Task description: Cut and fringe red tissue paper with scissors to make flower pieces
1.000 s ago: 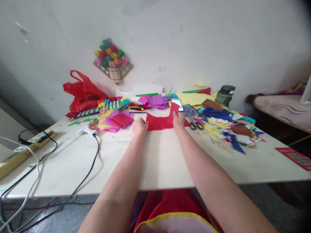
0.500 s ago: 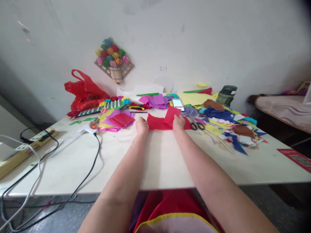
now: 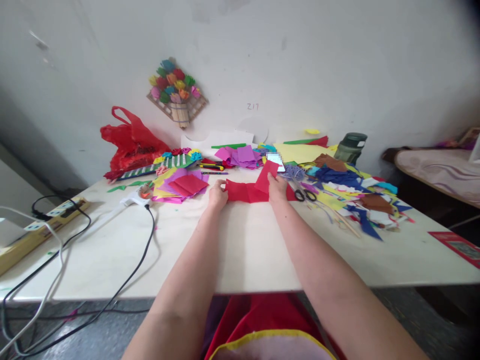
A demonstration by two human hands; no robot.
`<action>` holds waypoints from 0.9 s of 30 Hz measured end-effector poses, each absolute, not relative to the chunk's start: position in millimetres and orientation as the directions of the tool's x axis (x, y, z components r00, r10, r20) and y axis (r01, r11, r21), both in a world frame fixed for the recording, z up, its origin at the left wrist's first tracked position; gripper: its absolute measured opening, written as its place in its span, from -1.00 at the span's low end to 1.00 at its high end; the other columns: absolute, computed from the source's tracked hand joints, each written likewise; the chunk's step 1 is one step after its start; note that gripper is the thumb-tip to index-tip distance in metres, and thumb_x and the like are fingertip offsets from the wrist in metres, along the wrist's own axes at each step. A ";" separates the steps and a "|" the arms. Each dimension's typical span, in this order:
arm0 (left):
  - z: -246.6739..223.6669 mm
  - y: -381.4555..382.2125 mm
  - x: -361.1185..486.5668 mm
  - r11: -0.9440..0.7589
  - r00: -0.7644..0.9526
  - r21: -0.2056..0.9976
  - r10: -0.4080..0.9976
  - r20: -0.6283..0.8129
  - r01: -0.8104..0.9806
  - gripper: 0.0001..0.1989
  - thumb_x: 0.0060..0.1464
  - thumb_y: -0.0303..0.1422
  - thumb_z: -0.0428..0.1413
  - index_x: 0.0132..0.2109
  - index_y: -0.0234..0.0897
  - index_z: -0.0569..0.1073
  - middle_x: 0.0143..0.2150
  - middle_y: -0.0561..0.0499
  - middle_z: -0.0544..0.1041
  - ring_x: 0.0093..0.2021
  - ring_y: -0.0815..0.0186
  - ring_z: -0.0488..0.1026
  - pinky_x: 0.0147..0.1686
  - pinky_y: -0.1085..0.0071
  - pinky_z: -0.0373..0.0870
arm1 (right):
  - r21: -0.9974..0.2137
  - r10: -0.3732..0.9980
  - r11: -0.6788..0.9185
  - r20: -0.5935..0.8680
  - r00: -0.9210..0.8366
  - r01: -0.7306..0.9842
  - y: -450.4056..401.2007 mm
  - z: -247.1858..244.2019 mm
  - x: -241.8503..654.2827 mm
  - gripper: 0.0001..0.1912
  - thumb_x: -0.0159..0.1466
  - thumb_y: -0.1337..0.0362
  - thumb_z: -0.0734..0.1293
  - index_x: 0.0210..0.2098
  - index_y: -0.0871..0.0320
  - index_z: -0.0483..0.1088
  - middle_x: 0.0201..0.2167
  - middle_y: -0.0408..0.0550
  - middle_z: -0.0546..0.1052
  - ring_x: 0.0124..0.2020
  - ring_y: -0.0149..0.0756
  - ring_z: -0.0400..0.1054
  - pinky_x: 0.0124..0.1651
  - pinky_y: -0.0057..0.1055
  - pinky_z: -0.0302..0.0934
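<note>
A strip of red paper [image 3: 242, 192] lies across the table in front of me. Its left end is pinched in my left hand [image 3: 218, 194], thumb and fingers closed on the edge. My right hand [image 3: 276, 188] grips a smaller red paper piece [image 3: 265, 176], which stands tilted above the strip's right part. Whether the right fingers also press the strip below cannot be made out. Just right of that hand lie black-handled scissors [image 3: 305, 195]. Stacked red, purple and yellow paper squares [image 3: 183, 184] rest left of my left hand.
Paper scraps [image 3: 360, 195] heap up on the right, with a green bottle [image 3: 350, 146] behind. A phone [image 3: 275, 160] and a yellow cutter [image 3: 212, 166] lie at the back. A red plastic bag [image 3: 131, 142], power strip [image 3: 56, 220] and cables [image 3: 144, 250] occupy the left.
The small red piece in my right hand has tilted and turned slightly. My left hand has shifted a little left with the strip's end, and a crease shows in the strip.
</note>
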State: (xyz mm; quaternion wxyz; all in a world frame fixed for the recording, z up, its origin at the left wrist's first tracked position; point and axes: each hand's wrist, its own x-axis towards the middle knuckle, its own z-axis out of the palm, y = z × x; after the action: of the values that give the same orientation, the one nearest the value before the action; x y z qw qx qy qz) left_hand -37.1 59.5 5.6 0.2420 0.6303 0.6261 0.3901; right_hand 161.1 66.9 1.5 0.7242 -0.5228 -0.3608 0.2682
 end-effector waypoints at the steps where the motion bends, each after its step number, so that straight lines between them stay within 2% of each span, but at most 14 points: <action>1: 4.2 60.9 -38.1 -0.107 -0.074 0.797 0.980 0.187 0.595 -0.55 -0.13 -0.61 0.05 -0.05 -0.24 0.44 -0.34 0.01 0.53 -0.37 0.33 0.45 -0.41 0.52 0.30 | -0.931 0.788 0.336 0.197 0.583 -0.140 65.2 3.7 157.7 -0.86 0.06 0.22 0.32 -0.45 0.17 0.40 -0.59 -0.18 0.47 -0.42 -0.29 0.39 -0.31 -0.38 0.28; 3: 2.4 63.0 -39.9 -0.120 -0.043 0.800 0.983 0.179 0.588 -0.58 -0.17 -0.63 0.03 -0.13 -0.26 0.50 -0.33 0.00 0.54 -0.37 0.34 0.45 -0.39 0.52 0.31 | -0.872 0.866 0.334 0.134 0.482 -0.359 59.8 9.0 151.8 -0.88 0.00 0.28 0.38 -0.46 0.17 0.40 -0.60 -0.19 0.49 -0.44 -0.31 0.42 -0.30 -0.39 0.31; 5: 2.2 63.9 -41.3 -0.119 -0.016 0.805 0.987 0.157 0.581 -0.59 -0.21 -0.64 0.02 -0.19 -0.28 0.54 -0.34 -0.01 0.55 -0.35 0.33 0.46 -0.34 0.51 0.32 | -0.834 0.953 0.235 0.094 0.289 -0.500 53.6 13.4 147.9 -0.89 0.01 0.31 0.39 -0.43 0.17 0.41 -0.57 -0.16 0.53 -0.43 -0.28 0.45 -0.29 -0.37 0.34; 7: 3.3 63.6 -41.7 -0.098 -0.009 0.814 0.992 0.125 0.573 -0.57 -0.23 -0.64 0.02 -0.18 -0.30 0.57 -0.37 -0.02 0.56 -0.34 0.31 0.48 -0.30 0.49 0.33 | -0.828 0.988 0.118 0.044 0.147 -0.548 49.1 15.0 145.8 -0.92 0.05 0.34 0.37 -0.41 0.18 0.42 -0.54 -0.12 0.55 -0.40 -0.27 0.47 -0.27 -0.36 0.36; 10: 6.3 61.9 -40.2 -0.072 -0.031 0.815 0.994 0.109 0.574 -0.55 -0.23 -0.62 0.03 -0.15 -0.32 0.57 -0.37 -0.05 0.58 -0.33 0.27 0.49 -0.27 0.48 0.34 | -0.845 0.992 0.023 -0.048 0.119 -0.535 48.2 12.9 144.6 -0.93 0.07 0.41 0.33 -0.40 0.20 0.42 -0.54 -0.10 0.55 -0.39 -0.29 0.48 -0.26 -0.37 0.37; 13: 9.1 59.6 -37.6 -0.073 -0.061 0.798 0.989 0.136 0.598 -0.65 -0.20 -0.55 0.09 -0.20 -0.34 0.59 -0.33 -0.09 0.59 -0.29 0.24 0.50 -0.25 0.47 0.33 | -0.886 0.969 -0.011 -0.123 0.213 -0.464 53.0 9.0 144.3 -0.92 0.04 0.45 0.33 -0.43 0.20 0.41 -0.56 -0.12 0.54 -0.42 -0.29 0.46 -0.30 -0.38 0.37; 16: 9.9 58.1 -36.8 -0.095 -0.058 0.778 0.984 0.167 0.621 -0.77 -0.17 -0.49 0.15 -0.28 -0.33 0.60 -0.31 -0.10 0.59 -0.26 0.23 0.50 -0.24 0.47 0.33 | -0.960 0.920 -0.050 -0.152 0.362 -0.277 59.1 5.4 144.4 -0.92 -0.02 0.45 0.34 -0.51 0.19 0.38 -0.58 -0.15 0.51 -0.43 -0.31 0.44 -0.36 -0.42 0.34; 20: 8.0 59.1 -38.9 -0.102 -0.029 0.788 0.988 0.151 0.608 -0.74 -0.18 -0.52 0.15 -0.25 -0.33 0.59 -0.30 -0.08 0.59 -0.27 0.24 0.50 -0.25 0.48 0.34 | -0.989 0.879 -0.114 -0.142 0.455 -0.089 64.5 0.7 145.8 -0.92 -0.08 0.44 0.35 -0.58 0.18 0.35 -0.61 -0.14 0.46 -0.43 -0.29 0.41 -0.42 -0.44 0.28; 23: 7.5 60.1 -40.3 -0.096 -0.013 0.788 0.991 0.132 0.608 -0.70 -0.20 -0.55 0.13 -0.23 -0.35 0.58 -0.29 -0.07 0.59 -0.27 0.25 0.49 -0.27 0.49 0.34 | -0.994 0.873 -0.112 -0.097 0.477 0.003 66.8 -2.9 148.3 -0.93 -0.09 0.40 0.34 -0.62 0.17 0.34 -0.63 -0.14 0.43 -0.47 -0.29 0.38 -0.45 -0.44 0.23; 27: 9.6 58.7 -39.8 -0.067 -0.019 0.789 0.995 0.099 0.611 -0.63 -0.23 -0.60 0.08 -0.22 -0.31 0.59 -0.32 -0.03 0.58 -0.29 0.27 0.49 -0.27 0.49 0.34 | -0.985 0.857 -0.032 0.061 0.512 0.170 68.3 -7.0 152.8 -0.84 -0.04 0.29 0.32 -0.69 0.14 0.28 -0.71 -0.19 0.33 -0.55 -0.33 0.30 -0.51 -0.45 0.14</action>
State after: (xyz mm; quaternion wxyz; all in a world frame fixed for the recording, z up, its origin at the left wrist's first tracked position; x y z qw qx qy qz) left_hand -39.8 58.7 9.6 0.2771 0.6432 0.6242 0.3462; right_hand 152.8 68.3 -7.0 0.5741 -0.6531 -0.3932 0.2988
